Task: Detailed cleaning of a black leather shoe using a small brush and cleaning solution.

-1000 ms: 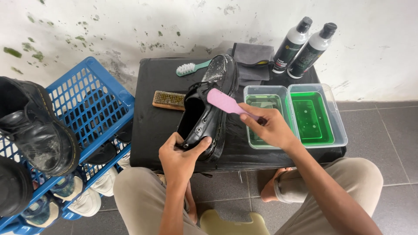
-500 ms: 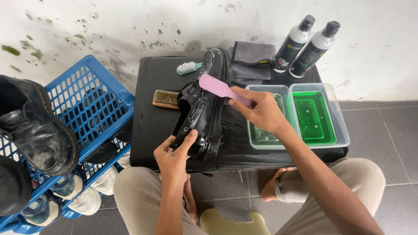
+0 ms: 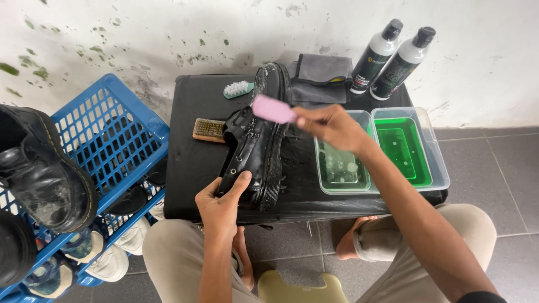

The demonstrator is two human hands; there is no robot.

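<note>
One black leather boot (image 3: 257, 151) lies on its side in the middle of a low black padded table (image 3: 191, 168), its wet upper glistening with foam specks and its thick ridged sole turned toward the right. At the boot's heel end, nearest the person, the left hand (image 3: 220, 206) grips the upper, thumb over the edge and fingers clamped around the leather. Above the boot's toe half, the right hand (image 3: 331, 126) holds a pink brush (image 3: 273, 109) with fingers closed tight on its handle; the oblong brush head hovers over the sole, and contact cannot be told.

Left of the boot rests a wooden brush with tan bristles (image 3: 209, 129), and beyond it a small teal brush with white bristles (image 3: 238, 88). Behind the boot's toe lies a folded grey cloth (image 3: 323, 76). Right of the boot sit two clear rectangular plastic tubs (image 3: 441, 168), the nearer with sudsy greenish water, the farther with bright green liquid. Behind them stand two cylindrical bottles (image 3: 393, 59) in white and black with dark caps. Far left of the boot, a blue plastic lattice crate (image 3: 120, 137) carries other shoes, with a worn black boot (image 3: 42, 174) on its rim.
</note>
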